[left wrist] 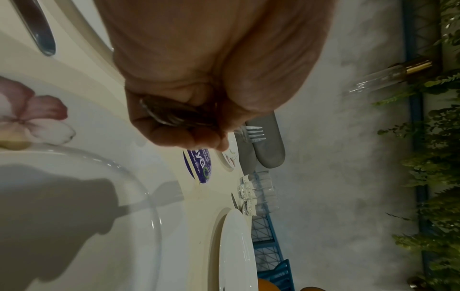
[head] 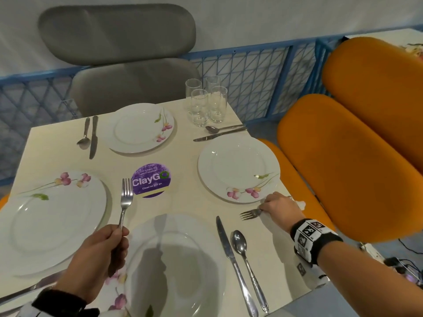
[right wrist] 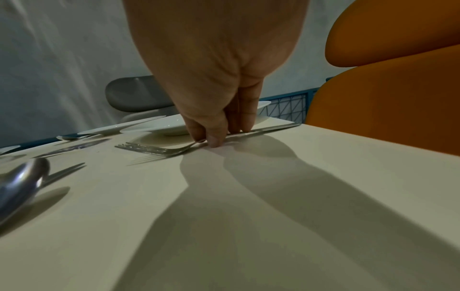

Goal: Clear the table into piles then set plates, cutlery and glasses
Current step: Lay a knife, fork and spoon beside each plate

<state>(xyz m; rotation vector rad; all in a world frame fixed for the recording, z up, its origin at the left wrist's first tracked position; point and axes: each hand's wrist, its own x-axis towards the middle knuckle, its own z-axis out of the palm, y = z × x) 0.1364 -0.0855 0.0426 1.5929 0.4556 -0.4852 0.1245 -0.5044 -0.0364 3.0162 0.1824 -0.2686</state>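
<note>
My left hand grips a fork by its handle, tines up, between the left plate and the near plate. In the left wrist view the fingers curl round the metal handle, and the tines stick out past them. My right hand pinches the handle of a second fork that lies flat on the table just below the right plate. The right wrist view shows that fork resting on the tabletop under my fingertips.
A far plate has a spoon and a knife to its left. Several glasses cluster at the far corner above another spoon and knife. A knife and spoon flank the near plate. Orange chairs stand right.
</note>
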